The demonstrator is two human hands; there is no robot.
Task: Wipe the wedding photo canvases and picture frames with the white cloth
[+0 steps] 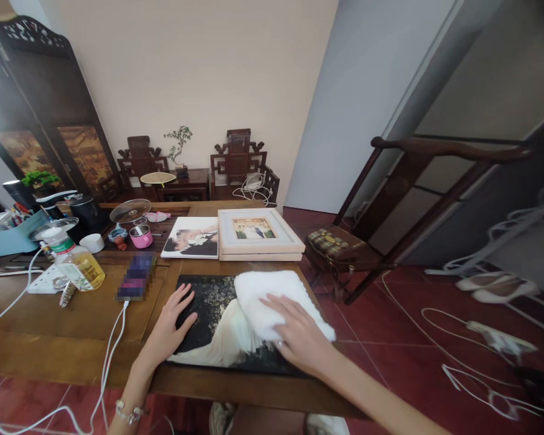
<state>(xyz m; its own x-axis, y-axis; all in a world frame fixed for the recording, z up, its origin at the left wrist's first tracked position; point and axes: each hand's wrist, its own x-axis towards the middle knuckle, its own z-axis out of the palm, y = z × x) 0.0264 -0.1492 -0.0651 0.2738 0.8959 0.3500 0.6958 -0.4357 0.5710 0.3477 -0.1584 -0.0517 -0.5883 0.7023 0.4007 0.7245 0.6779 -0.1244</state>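
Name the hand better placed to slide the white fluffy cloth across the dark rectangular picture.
Right hand, I'd judge: it rests on the white fluffy cloth, over the right side of the dark rectangular picture. The left hand lies at the picture's left edge, apart from the cloth.

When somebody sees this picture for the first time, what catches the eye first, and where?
Probably the fluffy white cloth under the right hand, covering part of a dark print on the wooden table. The left hand rests at the print's left edge. Behind the print lies a pale framed picture.
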